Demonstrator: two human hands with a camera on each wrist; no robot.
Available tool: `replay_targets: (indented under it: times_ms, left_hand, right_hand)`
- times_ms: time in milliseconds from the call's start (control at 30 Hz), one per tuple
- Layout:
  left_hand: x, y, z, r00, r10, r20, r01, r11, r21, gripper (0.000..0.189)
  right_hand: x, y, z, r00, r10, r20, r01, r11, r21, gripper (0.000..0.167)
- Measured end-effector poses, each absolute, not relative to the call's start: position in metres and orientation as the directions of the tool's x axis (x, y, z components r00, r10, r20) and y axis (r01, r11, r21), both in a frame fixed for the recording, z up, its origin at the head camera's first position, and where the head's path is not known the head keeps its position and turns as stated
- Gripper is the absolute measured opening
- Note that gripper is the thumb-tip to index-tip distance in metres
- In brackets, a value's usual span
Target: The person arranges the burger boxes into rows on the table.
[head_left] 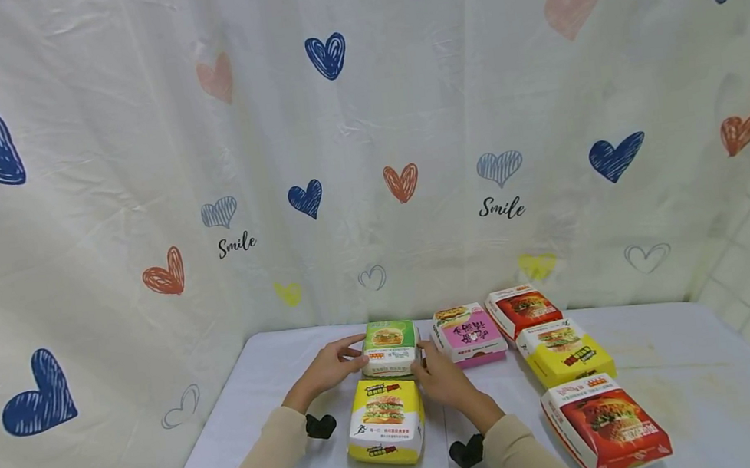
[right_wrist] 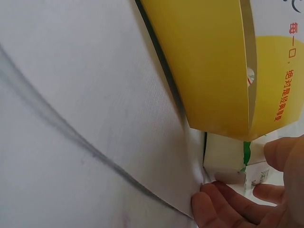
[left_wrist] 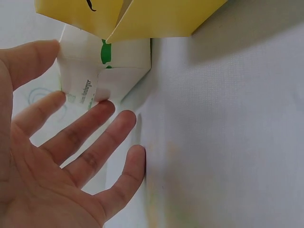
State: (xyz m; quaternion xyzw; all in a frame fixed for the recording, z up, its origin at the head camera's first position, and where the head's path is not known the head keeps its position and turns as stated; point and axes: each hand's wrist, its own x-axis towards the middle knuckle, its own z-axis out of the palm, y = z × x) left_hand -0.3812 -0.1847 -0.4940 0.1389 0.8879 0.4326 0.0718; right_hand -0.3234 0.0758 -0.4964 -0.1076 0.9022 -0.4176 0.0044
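Observation:
A green-and-white burger box [head_left: 391, 348] lies on the white tabletop between the two hands. At its left side is the left hand [head_left: 334, 364]; in the left wrist view its fingers [left_wrist: 88, 124] are spread, with thumb and fingertips against the box's white side. The right hand [head_left: 443, 375] has its fingertips along the right side of the same box. In the right wrist view the thumb [right_wrist: 278, 154] and fingers lie beside the white wall, partly cut off by the frame. Just in front, between the forearms, lies a yellow-and-white burger box [head_left: 386, 422], touched by neither hand.
Right of the hands lie a pink box [head_left: 470, 333], a red-and-white box [head_left: 522, 308], a yellow box [head_left: 565, 351] and a larger red box [head_left: 608, 426] nearer the front. Behind the table [head_left: 681, 361] hangs a white curtain [head_left: 430, 104] printed with hearts.

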Motion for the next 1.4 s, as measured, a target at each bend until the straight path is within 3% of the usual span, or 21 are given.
replay_targets:
  times_ms: [567, 667, 800, 933, 1100, 1233, 1400]
  left_hand:
    - [-0.373, -0.186, -0.491, -0.965, 0.260, 0.040, 0.191, 0.586, 0.788, 0.062]
    - [-0.367, -0.183, -0.480, -0.968, 0.227, 0.103, 0.227, 0.633, 0.740, 0.054]
    - [-0.356, -0.172, -0.453, -0.952, 0.193, 0.239, 0.307, 0.635, 0.709, 0.047]
    - [-0.342, -0.147, -0.416, -0.912, 0.192, 0.361, 0.402, 0.584, 0.705, 0.043]
    - [-0.325, -0.108, -0.373, -0.881, 0.160, 0.446, 0.460, 0.511, 0.726, 0.038]
    - [-0.314, -0.079, -0.356, -0.868, 0.079, 0.491, 0.480, 0.391, 0.785, 0.031]
    - [-0.306, -0.040, -0.365, -0.865, -0.049, 0.499, 0.471, 0.258, 0.843, 0.024]
  right_hand:
    - [-0.317, 0.080, -0.493, -0.982, -0.180, 0.060, -0.159, 0.608, -0.778, 0.056]
    - [-0.311, 0.086, -0.489, -0.983, -0.178, 0.050, -0.146, 0.586, -0.797, 0.055]
    - [-0.304, 0.096, -0.484, -0.987, -0.135, 0.085, -0.147, 0.558, -0.817, 0.042]
    - [-0.302, 0.109, -0.479, -0.979, -0.041, 0.202, -0.192, 0.530, -0.826, 0.028]
    - [-0.302, 0.129, -0.473, -0.940, 0.101, 0.324, -0.234, 0.498, -0.835, 0.024]
    - [-0.302, 0.139, -0.468, -0.926, 0.181, 0.332, -0.221, 0.453, -0.864, 0.030]
    - [-0.301, 0.146, -0.468, -0.938, 0.224, 0.266, -0.158, 0.407, -0.900, 0.043]
